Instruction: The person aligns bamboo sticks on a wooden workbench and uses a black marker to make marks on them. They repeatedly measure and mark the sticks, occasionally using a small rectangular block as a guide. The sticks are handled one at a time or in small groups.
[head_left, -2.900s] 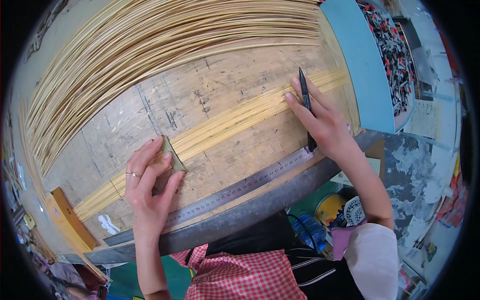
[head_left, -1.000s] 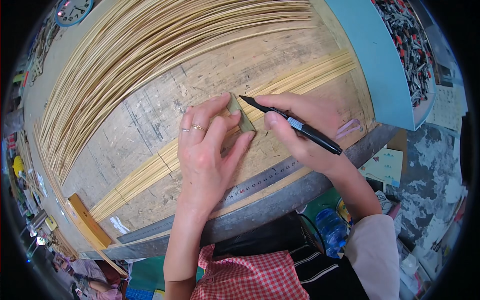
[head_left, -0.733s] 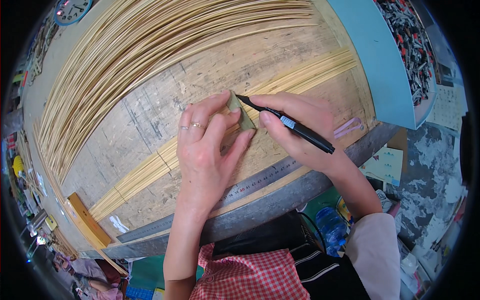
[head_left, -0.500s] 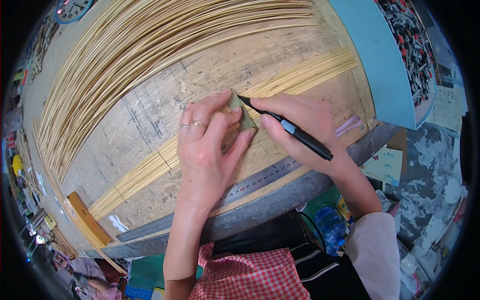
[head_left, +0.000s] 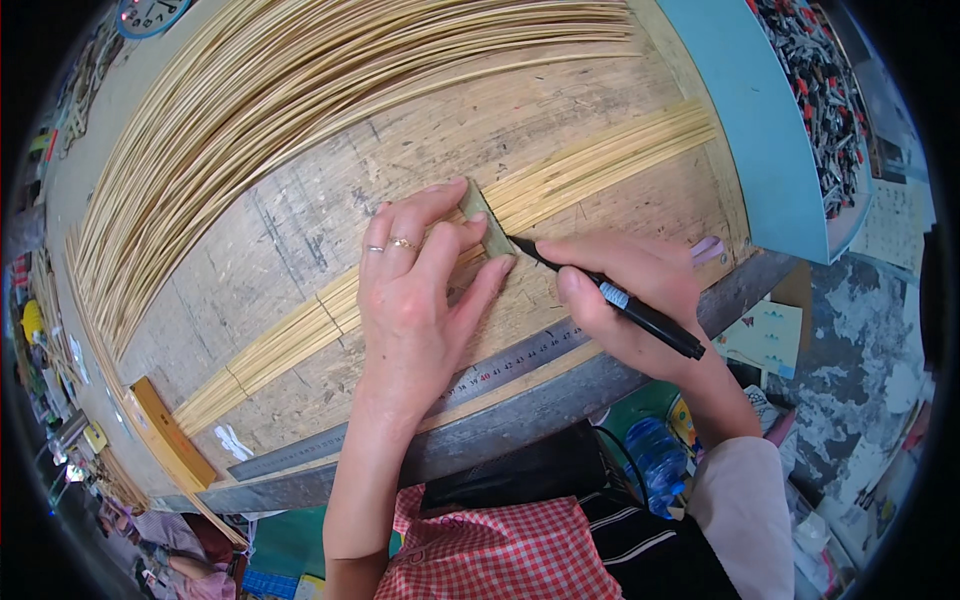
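My left hand [head_left: 412,295] presses a small flat grey-green strip [head_left: 490,228] across a row of thin pale wooden sticks [head_left: 600,165], its fingers and thumb gripping the strip. To its right, my right hand [head_left: 640,290] holds a black marker pen [head_left: 655,325]. The pen's tip is at the strip's near right edge, close to the near side of the stick row; whether it touches the wood I cannot tell. Thin dark lines cross the sticks left of my left hand. Part of the row is hidden under that hand.
A large spread of longer sticks [head_left: 270,110] curves over the far side of the wooden table [head_left: 300,220]. A metal ruler [head_left: 500,368] lies along the near edge. At the left end sits a yellow-brown wooden block [head_left: 168,435]; on the right, a blue box [head_left: 765,130] holds small clips.
My right hand and the pen have moved toward me and right, bringing the tip from the strip's far end to its near end. My left hand and the strip stay nearly in place.
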